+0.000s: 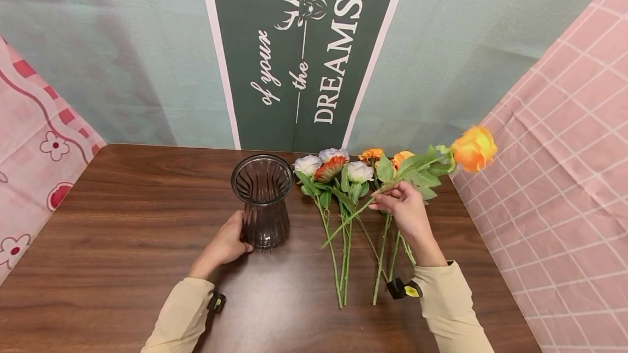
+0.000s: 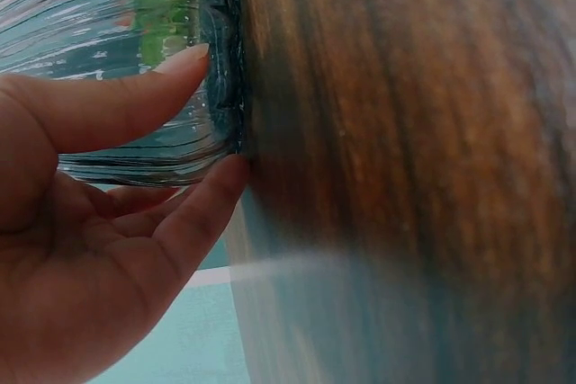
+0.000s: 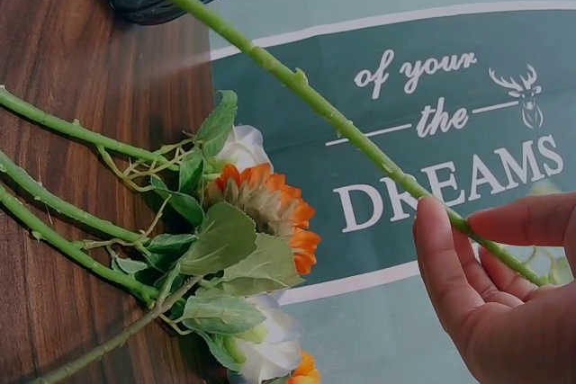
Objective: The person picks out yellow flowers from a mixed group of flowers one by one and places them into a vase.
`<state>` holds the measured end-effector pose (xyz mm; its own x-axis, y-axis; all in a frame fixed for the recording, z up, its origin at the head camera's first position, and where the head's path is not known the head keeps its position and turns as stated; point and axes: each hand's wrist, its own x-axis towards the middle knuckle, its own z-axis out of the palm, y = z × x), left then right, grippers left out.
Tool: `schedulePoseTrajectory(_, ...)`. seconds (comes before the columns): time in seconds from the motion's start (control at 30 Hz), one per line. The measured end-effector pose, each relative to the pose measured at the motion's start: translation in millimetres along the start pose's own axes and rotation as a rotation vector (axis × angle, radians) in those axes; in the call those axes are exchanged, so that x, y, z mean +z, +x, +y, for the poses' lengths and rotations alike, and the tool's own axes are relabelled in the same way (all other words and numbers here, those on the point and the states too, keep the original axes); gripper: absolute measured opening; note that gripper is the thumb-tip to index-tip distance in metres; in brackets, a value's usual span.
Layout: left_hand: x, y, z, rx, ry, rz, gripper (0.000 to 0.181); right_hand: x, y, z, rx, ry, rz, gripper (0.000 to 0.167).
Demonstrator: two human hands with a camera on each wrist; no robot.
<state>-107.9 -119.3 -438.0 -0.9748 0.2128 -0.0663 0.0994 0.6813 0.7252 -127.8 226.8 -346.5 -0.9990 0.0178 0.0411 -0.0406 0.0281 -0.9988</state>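
Note:
A dark, ribbed glass vase (image 1: pixel 265 217) stands upright on the wooden table. My left hand (image 1: pixel 228 241) grips its lower left side; the left wrist view shows the thumb and fingers around the base of the glass. Above the table, my right hand (image 1: pixel 404 211) pinches the green stem of an orange rose (image 1: pixel 473 148). That rose tilts, its bloom up to the right and the bare stem end pointing down left toward the vase. In the right wrist view the stem (image 3: pixel 333 114) sits between thumb and fingertips. Inside the vase I see no stems.
Several flowers lie right of the vase: pale white-lilac roses (image 1: pixel 360 172), a rust-orange daisy-like bloom (image 1: pixel 330 169) and orange blooms (image 1: pixel 371 154), their stems toward me. Behind the wooden table (image 1: pixel 122 222) hangs a printed cloth (image 1: pixel 294 59); pink cloths flank both sides.

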Motion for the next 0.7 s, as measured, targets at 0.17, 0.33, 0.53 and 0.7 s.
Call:
schedulePoseTrajectory(0.17, 0.7, -0.1, -0.5, -0.005, -0.007, 0.001, 0.054, 0, -1.1, -1, 0.018, -0.012, -0.006, 0.013)
schedulePoseTrajectory(0.33, 1.4, -0.5, -1.0, -0.004, -0.017, 0.003, 0.058, 1, -1.6, -3, 0.031, 0.002, -0.004, 0.013)
schedulePoseTrajectory(0.53, 1.9, 0.4, -2.2, 0.009, -0.015, 0.007, 0.059, 3, -2.1, -8, 0.035, 0.05, 0.006, 0.009)
schedulePoseTrajectory(0.7, 2.2, 0.3, -3.1, 0.011, -0.011, 0.008, 0.059, 4, -3.4, -10, -0.012, 0.103, -0.019, 0.008)
